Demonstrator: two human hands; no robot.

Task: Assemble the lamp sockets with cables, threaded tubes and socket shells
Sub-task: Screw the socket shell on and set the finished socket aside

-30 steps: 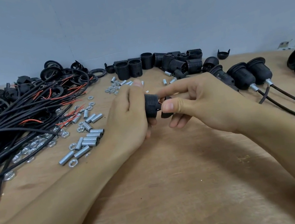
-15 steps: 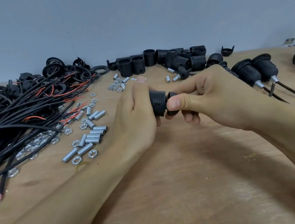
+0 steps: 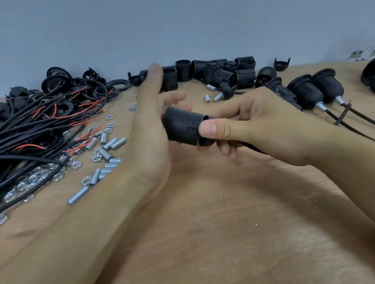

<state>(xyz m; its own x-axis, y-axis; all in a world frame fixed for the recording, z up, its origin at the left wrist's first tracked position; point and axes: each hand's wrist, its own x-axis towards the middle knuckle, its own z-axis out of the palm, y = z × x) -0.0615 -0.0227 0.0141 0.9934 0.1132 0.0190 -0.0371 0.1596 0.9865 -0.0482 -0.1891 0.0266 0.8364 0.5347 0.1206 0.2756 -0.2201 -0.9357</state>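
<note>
right hand (image 3: 257,120) pinches the socket shell (image 3: 185,128), its far end against the open left hand's (image 3: 152,132) palm.

Socket shell (image 3: 185,127): black, ribbed, lying sideways above the table, pinched at its right end. Cables (image 3: 9,151): black bundle, red ends, far left. Tubes (image 3: 109,152): short, silver, scattered beside the cables. Finished sockets (image 3: 307,92): in a row at right, cables attached.
</note>
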